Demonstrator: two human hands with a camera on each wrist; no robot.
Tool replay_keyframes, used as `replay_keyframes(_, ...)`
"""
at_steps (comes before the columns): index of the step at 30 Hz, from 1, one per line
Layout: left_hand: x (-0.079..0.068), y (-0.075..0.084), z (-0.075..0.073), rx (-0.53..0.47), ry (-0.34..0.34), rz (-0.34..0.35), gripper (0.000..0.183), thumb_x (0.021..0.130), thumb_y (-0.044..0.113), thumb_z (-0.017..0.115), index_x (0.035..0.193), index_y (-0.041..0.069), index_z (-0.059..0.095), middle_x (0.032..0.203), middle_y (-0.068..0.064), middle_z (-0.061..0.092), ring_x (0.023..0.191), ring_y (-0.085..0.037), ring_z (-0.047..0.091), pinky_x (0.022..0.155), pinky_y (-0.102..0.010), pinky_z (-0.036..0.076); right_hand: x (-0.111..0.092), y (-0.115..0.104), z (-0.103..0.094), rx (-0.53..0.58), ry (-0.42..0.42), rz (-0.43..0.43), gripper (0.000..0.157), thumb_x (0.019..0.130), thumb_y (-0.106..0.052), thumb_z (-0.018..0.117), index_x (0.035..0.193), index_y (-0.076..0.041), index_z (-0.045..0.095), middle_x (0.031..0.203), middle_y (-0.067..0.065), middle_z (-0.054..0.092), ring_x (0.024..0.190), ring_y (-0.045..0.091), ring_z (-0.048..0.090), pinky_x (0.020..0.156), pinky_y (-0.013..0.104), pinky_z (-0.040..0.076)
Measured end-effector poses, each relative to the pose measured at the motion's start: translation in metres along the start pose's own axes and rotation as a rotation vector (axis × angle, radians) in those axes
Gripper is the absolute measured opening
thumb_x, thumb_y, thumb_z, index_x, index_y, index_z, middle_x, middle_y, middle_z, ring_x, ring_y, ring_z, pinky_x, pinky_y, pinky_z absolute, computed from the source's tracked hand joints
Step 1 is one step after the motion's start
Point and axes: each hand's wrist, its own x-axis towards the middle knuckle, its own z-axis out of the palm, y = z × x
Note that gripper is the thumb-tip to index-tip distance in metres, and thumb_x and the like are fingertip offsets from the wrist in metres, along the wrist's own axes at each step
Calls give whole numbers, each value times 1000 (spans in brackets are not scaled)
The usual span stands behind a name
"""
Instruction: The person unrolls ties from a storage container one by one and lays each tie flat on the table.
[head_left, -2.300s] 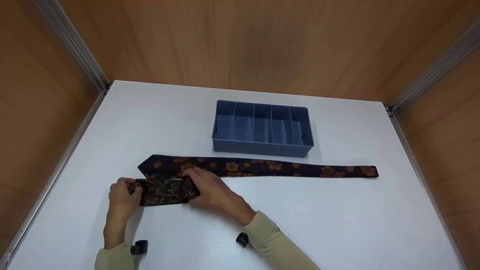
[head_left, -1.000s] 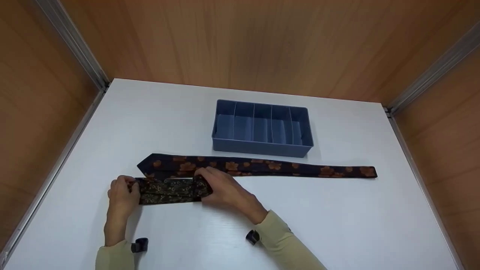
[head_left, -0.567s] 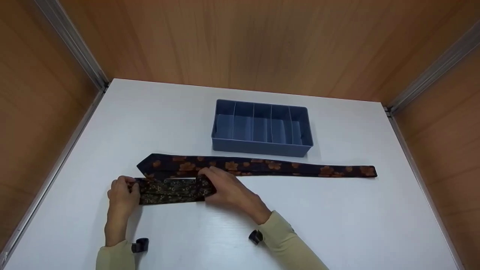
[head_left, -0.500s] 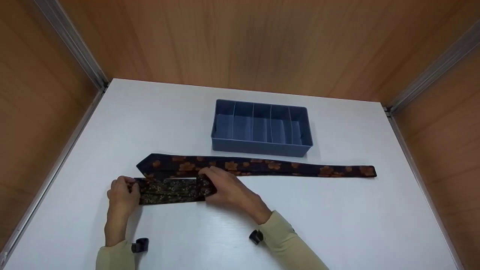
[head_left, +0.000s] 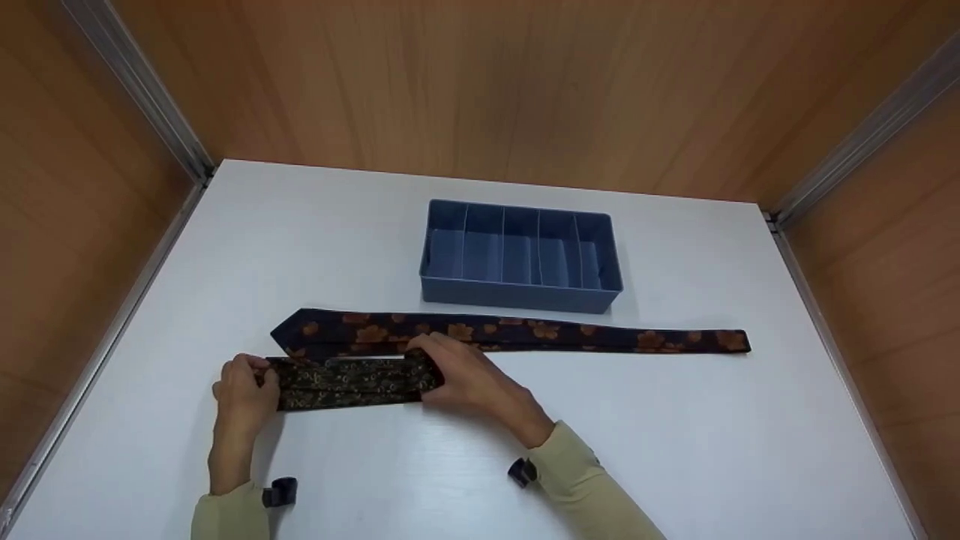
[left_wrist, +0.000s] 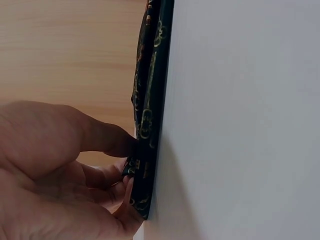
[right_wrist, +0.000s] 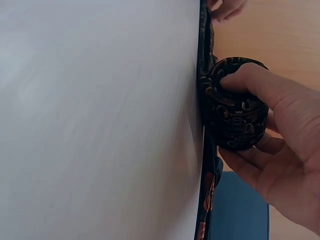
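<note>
A dark green necktie (head_left: 349, 384) with a gold pattern lies across the left of the table, its right part wound into a roll (right_wrist: 237, 122). My left hand (head_left: 244, 391) pinches the tie's left end between thumb and fingers, at table level. At the other side my right hand (head_left: 471, 379) grips the roll; in the right wrist view its thumb sits in the hollow of the roll and its fingers go round the outside. Just behind lies a dark necktie with orange flowers (head_left: 547, 335), stretched flat with its pointed end to the left and partly covered by my right hand.
A blue box (head_left: 517, 294) split into several compartments stands behind the ties; nothing shows inside it. White tabletop (head_left: 675, 435) spreads to the front and right. Wooden panels (head_left: 487, 90) with metal strips enclose the back and sides.
My right hand has moved right with the roll, so a longer stretch of the green necktie lies flat. My left hand stays at the tie's left end.
</note>
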Motion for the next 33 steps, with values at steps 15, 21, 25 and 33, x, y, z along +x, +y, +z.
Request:
replay_keyframes(15, -3, 3, -1, -9, -22, -56, 26, 100, 3, 45, 117, -16, 47, 115, -34, 46, 110, -48, 37, 91, -55, 32, -13, 10, -6, 30, 30, -8, 65, 81, -9, 87, 137, -10, 55, 128, 5, 60, 113, 15, 58, 91, 31, 52)
replay_keyframes(21, -2, 3, -1, -4, -18, -33, 26, 100, 3, 45, 116, -17, 47, 113, -35, 46, 108, -48, 38, 92, -56, 30, -16, 15, -8, 53, 43, -23, 63, 82, -6, 86, 137, -8, 55, 126, 5, 60, 111, 15, 58, 91, 30, 52)
replay_keyframes(25, -2, 2, -2, -1, -23, -33, 25, 101, 2, 45, 116, -17, 47, 112, -36, 46, 108, -48, 39, 93, -56, 29, -18, 17, -10, 61, 37, -17, 64, 82, -7, 86, 138, -8, 55, 129, 4, 60, 111, 14, 58, 90, 29, 52)
replay_keyframes(33, 0, 3, -3, -21, -38, -33, 21, 103, -2, 46, 118, -17, 48, 115, -37, 47, 112, -49, 39, 96, -57, 31, -24, 20, -16, 71, 23, 32, 62, 83, -8, 85, 137, -10, 55, 134, 5, 58, 118, 16, 56, 95, 33, 51)
